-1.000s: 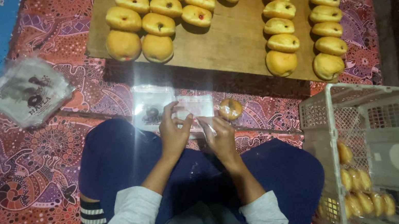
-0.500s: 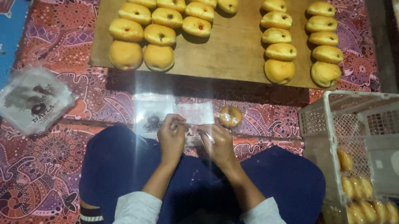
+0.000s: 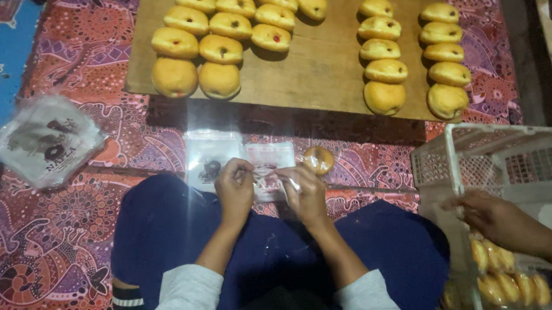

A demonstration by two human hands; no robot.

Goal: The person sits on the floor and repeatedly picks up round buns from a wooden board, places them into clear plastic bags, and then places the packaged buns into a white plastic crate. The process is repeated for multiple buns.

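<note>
Clear plastic bag (image 3: 270, 166) w/ reddish print sits just below the wooden board (image 3: 318, 48), long axis running roughly left-right, mouth direction can't tell. Left hand (image 3: 234, 189) pinches its left edge, fingers closed on it; right hand (image 3: 306, 190) grips the right side, fingers curled onto the plastic. Small bun (image 3: 318, 160) just right of the bag, near the board's lower edge. Another bag (image 3: 208, 161) lies left of it. Buns in rows on the board. Another person's hand (image 3: 493, 214) at the white crate (image 3: 508, 165), below-right of the board.
</note>
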